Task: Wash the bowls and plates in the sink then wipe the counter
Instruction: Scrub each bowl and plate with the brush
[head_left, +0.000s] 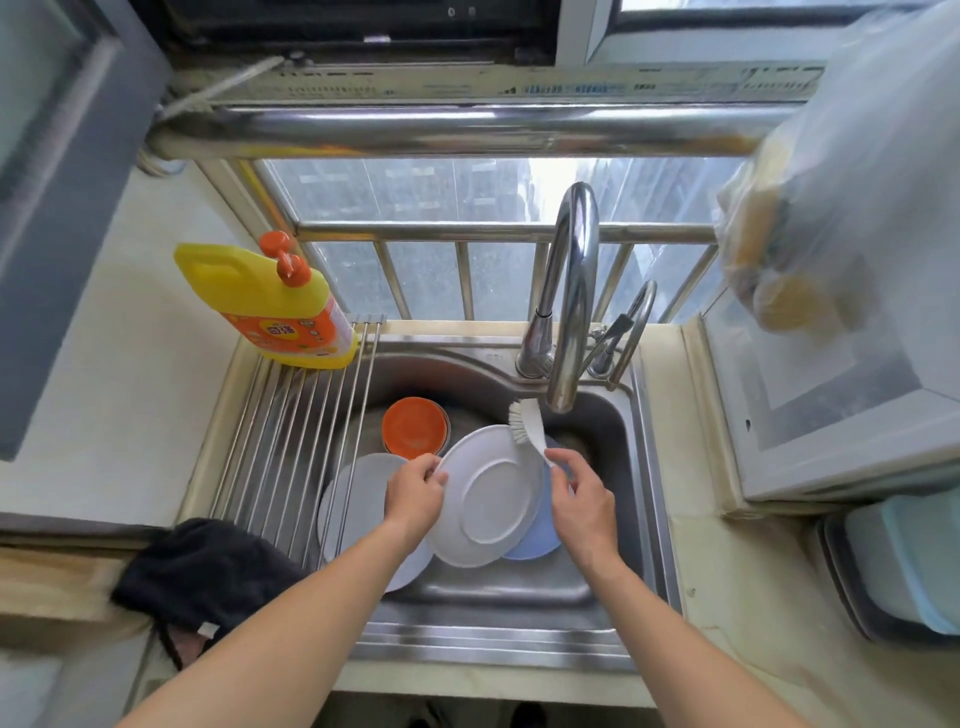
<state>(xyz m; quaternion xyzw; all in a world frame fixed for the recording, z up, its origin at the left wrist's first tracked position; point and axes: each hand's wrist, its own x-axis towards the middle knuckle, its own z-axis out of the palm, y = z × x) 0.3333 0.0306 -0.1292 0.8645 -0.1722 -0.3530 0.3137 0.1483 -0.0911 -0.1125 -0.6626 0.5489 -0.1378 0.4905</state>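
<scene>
Head view: over the sink (613, 587), the left hand (413, 496) pinches the nine o'clock rim of a tilted white plate (488, 499), while the right hand (582, 501) grips a dish brush (527, 423) whose bristles sit at its one o'clock edge. Scrubbing appears underway; next, bristles likely sweep across. Orange bowls (414, 427) wait at eleven o'clock.

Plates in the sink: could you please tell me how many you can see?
3: white plate held by the left hand, blue plate beneath it, grey plate under the rack; more may be hidden.
</scene>
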